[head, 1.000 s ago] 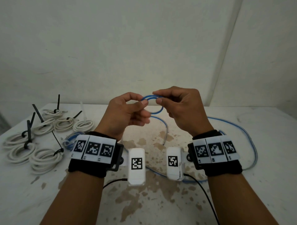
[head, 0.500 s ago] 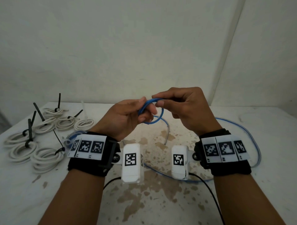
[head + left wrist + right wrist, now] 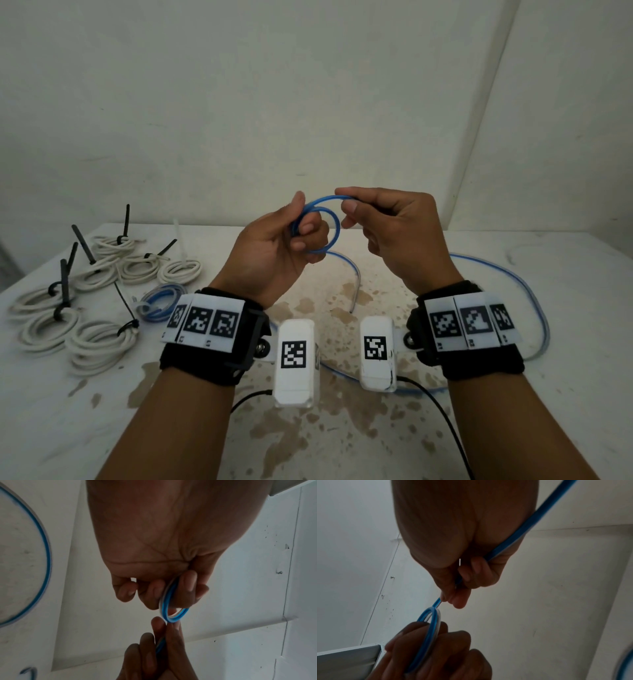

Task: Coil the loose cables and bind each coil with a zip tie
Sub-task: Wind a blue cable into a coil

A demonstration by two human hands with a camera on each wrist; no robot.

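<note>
A blue cable point(image 3: 334, 236) is wound into a small coil held in the air above the table. My left hand point(image 3: 301, 226) grips the coil point(image 3: 165, 604), fingers and thumb curled round its loops point(image 3: 428, 632). My right hand point(image 3: 349, 205) pinches the cable point(image 3: 437, 603) just right of the coil, and the strand runs on through its palm point(image 3: 522, 530). The rest of the blue cable point(image 3: 534, 294) trails in a wide loop on the table to the right and under my wrists.
Several white coils point(image 3: 99, 342) bound with black zip ties point(image 3: 65, 284) lie at the table's left. A small blue coil point(image 3: 159, 301) sits beside them. The white table point(image 3: 342, 428) is stained brown in the middle. A wall stands close behind.
The coil has gained a turn and tilted to face me. My right hand slid rightward along the cable, away from the left. The loose loop on the table shifted.
</note>
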